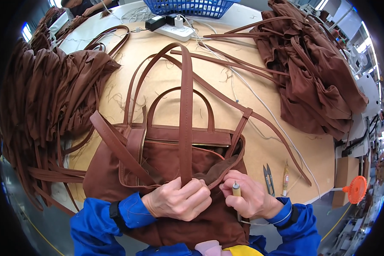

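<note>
A brown tote bag (104,173) lies before me with its mouth open, showing a zipper (205,147) and a dark lining. Its wide strap (186,106) arches up from the near rim. At the foot of that strap, my left hand (179,199) is closed, pinching the bag's edge. To its right, my right hand (251,198) grips a corded pen-like tool (236,190) with a tan handle and a metal end pointing up. Its thumb and forefinger are also at the rim. What lies between those fingertips is hidden.
Brown bags are heaped at the left (51,94) and right (315,85). Thread snips (268,179) and a yellowish slim tool (285,178) lie right of the bag. Farther off are a power strip (173,31), cables and a blue basket (190,8). An orange fan (356,190) stands right.
</note>
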A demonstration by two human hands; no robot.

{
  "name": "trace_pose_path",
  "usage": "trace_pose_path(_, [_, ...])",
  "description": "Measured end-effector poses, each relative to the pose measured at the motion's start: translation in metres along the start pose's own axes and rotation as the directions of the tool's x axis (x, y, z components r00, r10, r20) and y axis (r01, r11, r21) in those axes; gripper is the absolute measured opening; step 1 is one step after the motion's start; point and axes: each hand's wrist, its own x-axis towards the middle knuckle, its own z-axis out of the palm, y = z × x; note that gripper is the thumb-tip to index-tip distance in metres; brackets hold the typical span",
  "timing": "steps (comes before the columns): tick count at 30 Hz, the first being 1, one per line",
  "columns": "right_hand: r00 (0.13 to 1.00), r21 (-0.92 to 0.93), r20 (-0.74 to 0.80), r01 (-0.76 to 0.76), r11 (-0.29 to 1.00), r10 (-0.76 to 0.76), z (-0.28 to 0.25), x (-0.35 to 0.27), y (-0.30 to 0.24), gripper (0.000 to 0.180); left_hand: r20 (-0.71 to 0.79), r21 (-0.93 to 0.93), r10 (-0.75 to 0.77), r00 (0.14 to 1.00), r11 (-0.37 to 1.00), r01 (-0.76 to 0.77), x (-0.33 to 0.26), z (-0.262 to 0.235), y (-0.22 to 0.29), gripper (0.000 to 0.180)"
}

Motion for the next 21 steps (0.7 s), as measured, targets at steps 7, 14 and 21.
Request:
trace_pose_path(7, [1.000, 0.063, 0.017, -0.006, 0.998, 0.005, -0.001, -0.004, 0.004, 0.021, 0.016, 0.064, 0.040, 0.999, 0.997, -0.041, 0.002, -0.002, 0.000, 0.012])
trace_pose_path(14, [0.999, -0.034, -0.045, -0.032, 0.999, 0.030, -0.012, 0.008, 0.005, 0.022, 0.008, 0.069, 0.028, 1.000, 0.997, -0.029, 0.000, 0.001, 0.001, 0.009])
trace_pose_path(21, [0.990, -0.023, 0.099, -0.103, 0.994, 0.105, -0.018, 0.012, 0.020, 0.026, 0.071, 0.033, -0.034, 0.997, 0.999, 0.031, 0.000, -0.004, -0.003, 0.011])
